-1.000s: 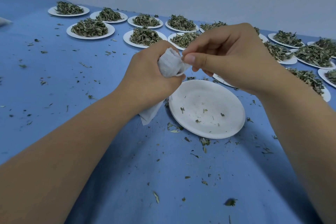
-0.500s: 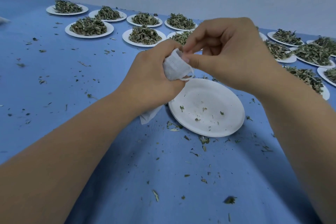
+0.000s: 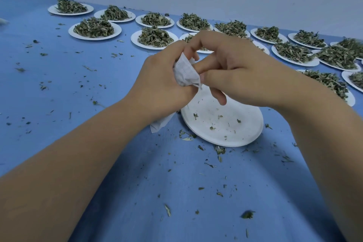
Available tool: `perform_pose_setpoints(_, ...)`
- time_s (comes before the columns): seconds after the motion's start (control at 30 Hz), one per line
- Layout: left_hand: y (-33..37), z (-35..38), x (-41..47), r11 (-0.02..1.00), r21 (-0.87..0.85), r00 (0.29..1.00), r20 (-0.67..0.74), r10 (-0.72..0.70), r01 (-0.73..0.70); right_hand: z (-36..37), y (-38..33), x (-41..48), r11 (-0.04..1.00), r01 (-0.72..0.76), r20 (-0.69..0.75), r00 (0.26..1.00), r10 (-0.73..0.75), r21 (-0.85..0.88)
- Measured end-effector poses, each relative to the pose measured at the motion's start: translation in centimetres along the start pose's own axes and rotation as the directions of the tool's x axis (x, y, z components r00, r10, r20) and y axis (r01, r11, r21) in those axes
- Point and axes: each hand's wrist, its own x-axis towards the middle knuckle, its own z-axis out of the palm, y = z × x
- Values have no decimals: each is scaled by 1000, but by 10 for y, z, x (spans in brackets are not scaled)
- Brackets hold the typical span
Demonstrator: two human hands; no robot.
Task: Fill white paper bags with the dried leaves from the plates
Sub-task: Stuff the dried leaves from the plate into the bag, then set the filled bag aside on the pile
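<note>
Moved in lower, right hand (image 3: 235,72) pinching the mouth of the white paper bag (image 3: 185,75).
Gripped in curled left hand (image 3: 159,84) above left rim of near-empty plate (image 3: 225,129); long axis slanting down-left, mouth turned toward right fingertips just beside it.

- Soft, even, cool light from above; scene bright.
- Diffuse shadow on blue table (image 3: 196,173) beneath the forearms (image 3: 68,173), darkest at lower right.
- Wide-angle bowing at edges.
- Far plates (image 3: 90,9) slightly soft; centre sharp.
</note>
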Motion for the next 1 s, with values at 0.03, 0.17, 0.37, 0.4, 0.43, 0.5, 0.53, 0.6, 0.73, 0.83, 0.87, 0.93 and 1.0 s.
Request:
perform_pose_setpoints(0.03, 0, 0, 1, 1000, 7, 1000, -12, -7, 7, -1, -1, -1, 1000, 2, 12, 1000, -2, 13)
perform_pose_setpoints(0.17, 5, -6, 2, 1000, -14, 999, -34, -29, 28, -7, -2, -1, 993, 98, -159, 984, -85, 73)
perform_pose_setpoints(0.37, 6, -8, 0, 998, -55, 999, -20, -30, 29, 10, -4, 2, 995, 92, -21, 996, -91, 37)
perform_pose_setpoints(0.4, 6, -9, 0, 998, -56, 999, -13, -39, 38, 12, -3, 2, 996, 90, -23, 996, -90, 14)
perform_pose_setpoints(0.43, 5, -9, 1, 997, -55, 999, -13, -52, 52, 12, -2, 3, 995, 93, -57, 994, -92, 31)
perform_pose_setpoints(0.5, 4, -12, 3, 994, -45, 994, -34, -101, 99, 9, 0, 7, 984, 124, -215, 972, -95, 128)
perform_pose_setpoints(0.53, 3, -14, 5, 990, -49, 990, -56, -132, 129, 7, 2, 9, 977, 140, -309, 947, -84, 162)
perform_pose_setpoints(0.6, 2, -21, 10, 970, -145, 968, -130, -213, 194, 6, 7, 15, 982, 101, -406, 913, -28, 158)
perform_pose_setpoints(0.73, -2, -46, 22, 816, -517, 893, -196, -406, 258, 24, 7, 38, 979, -120, -21, 992, 125, 162)
perform_pose_setpoints(0.83, -7, -63, 28, 739, -641, 895, -183, -407, 205, 53, -8, 69, 977, -62, 62, 997, 50, 202)
perform_pose_setpoints(0.87, -11, -68, 29, 739, -643, 890, -197, -412, 200, 61, -13, 81, 984, -28, 29, 999, 23, 176)
perform_pose_setpoints(0.93, -23, -87, 32, 761, -615, 863, -253, -438, 205, 75, -23, 108, 973, -3, 14, 1000, 0, 229)
perform_pose_setpoints(1.0, -40, -116, 34, 742, -638, 841, -274, -466, 204, 86, -37, 137, 937, -30, 52, 999, 12, 348)
